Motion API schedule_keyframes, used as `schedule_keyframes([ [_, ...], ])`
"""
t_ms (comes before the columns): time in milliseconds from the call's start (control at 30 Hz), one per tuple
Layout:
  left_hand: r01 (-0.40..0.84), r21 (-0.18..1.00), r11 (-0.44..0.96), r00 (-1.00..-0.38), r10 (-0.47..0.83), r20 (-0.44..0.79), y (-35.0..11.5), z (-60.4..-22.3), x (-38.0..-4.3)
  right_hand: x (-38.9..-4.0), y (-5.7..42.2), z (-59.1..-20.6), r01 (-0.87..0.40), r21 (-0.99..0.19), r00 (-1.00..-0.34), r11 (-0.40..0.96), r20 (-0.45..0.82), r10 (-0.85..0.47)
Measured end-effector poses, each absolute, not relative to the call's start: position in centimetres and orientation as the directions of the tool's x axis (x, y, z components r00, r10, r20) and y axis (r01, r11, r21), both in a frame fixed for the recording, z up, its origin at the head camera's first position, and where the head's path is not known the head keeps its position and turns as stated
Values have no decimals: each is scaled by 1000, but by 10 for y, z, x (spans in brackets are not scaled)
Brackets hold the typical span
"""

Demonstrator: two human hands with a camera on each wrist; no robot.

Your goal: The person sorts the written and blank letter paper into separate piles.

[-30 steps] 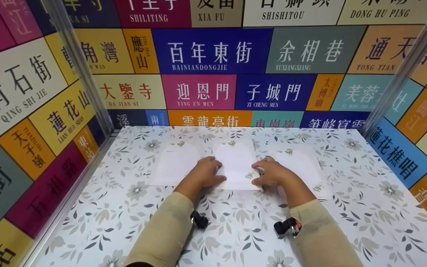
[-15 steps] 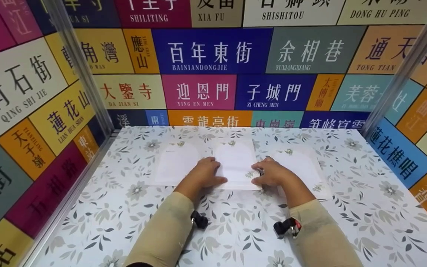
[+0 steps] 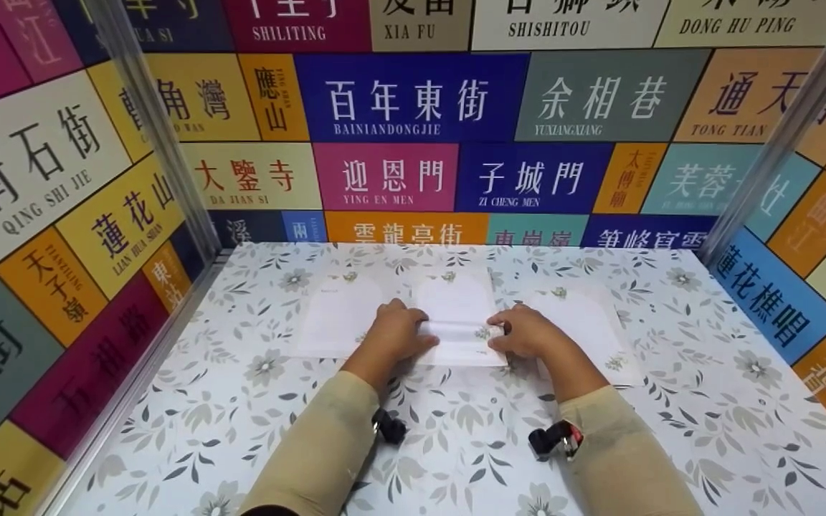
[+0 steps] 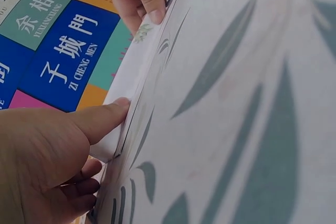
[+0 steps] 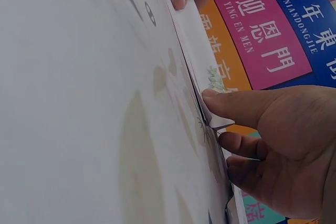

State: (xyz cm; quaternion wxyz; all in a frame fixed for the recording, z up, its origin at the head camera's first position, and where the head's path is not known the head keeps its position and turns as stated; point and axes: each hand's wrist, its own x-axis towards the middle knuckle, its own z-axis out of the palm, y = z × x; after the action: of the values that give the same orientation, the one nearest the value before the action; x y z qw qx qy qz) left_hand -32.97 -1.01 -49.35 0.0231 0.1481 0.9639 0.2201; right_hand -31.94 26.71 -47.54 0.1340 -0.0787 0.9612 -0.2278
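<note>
A white sheet of paper (image 3: 454,297) with small green plant prints lies on the table between the two hands. A crosswise band, like a bend, runs over its lower part. My left hand (image 3: 400,331) pinches its left edge; in the left wrist view the thumb (image 4: 113,114) presses on the paper with the other fingers curled below. My right hand (image 3: 528,331) pinches the right edge. Seen from the right wrist, that thumb (image 5: 226,103) lies on the paper near a green sprig, and the paper's edge lifts beside it.
Similar printed sheets lie on both sides, a left sheet (image 3: 334,322) partly under the left forearm and a right sheet (image 3: 585,322) partly behind the right hand. A floral cover spreads over the table (image 3: 456,444). Walls of colourful street-name signs (image 3: 413,100) enclose the back and sides.
The middle sheet was smooth across before; now a bend shows across its lower part and small print appears near its bottom right corner. Both hands keep their places at its edges, shifting slightly.
</note>
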Motion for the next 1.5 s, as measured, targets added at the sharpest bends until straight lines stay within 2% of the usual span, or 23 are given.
schedule_keyframes([
  [167,269,420,867,-958,287,20,-9,-492,-329,-320,266,-476,-102,-469,-954,877,-203,-220],
  [333,237,463,854,-966,257,22,-8,-491,-329,-319,267,-476,-34,-540,-963,841,-206,-172],
  [633,-45,682,730,-991,54,-123,-4,-482,-333,-318,273,-470,92,-683,-981,724,-186,-50],
  [733,-99,740,665,-991,5,-137,-5,-480,-333,-320,272,-470,153,-718,-979,679,-205,4],
  [900,-83,810,580,-995,-5,-99,-10,-481,-333,-322,269,-471,262,-769,-961,583,-266,80],
  [1167,-92,857,506,-994,6,-111,-15,-484,-335,-322,268,-475,304,-872,-948,384,-317,29],
  [1500,-182,846,501,-979,-11,-204,-14,-482,-340,-322,269,-474,294,-868,-952,400,-302,45],
])
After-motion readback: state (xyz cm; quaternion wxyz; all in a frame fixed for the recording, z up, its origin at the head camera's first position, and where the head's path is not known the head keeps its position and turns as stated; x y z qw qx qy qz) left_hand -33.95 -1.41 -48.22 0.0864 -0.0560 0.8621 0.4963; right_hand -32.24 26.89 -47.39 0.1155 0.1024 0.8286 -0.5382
